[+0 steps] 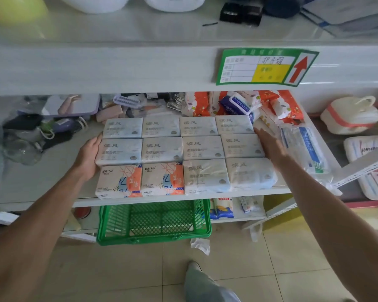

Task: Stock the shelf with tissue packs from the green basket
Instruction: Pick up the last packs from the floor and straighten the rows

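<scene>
The tissue packs (181, 153) lie flat on the shelf (42, 188) in a block of three rows of four, the front row reaching the shelf's front lip. Left of the block, the shelf surface is bare up to a pile of dark pouches (31, 131). Right of the block, a clear bagged item (303, 149) lies close alongside, leaving only a narrow gap. Behind the block sit orange-patterned packets (249, 103), touching or nearly touching the back row. The upper shelf edge carries a green label (264, 66) above the block.

The left hand (90, 155) presses flat, fingers extended, against the block's left side at the middle row. The right hand (268, 144) lies open, fingers spread, against the block's right side; it grips nothing. The green basket (153, 223) stands on the floor below the block, with no packs visible inside.
</scene>
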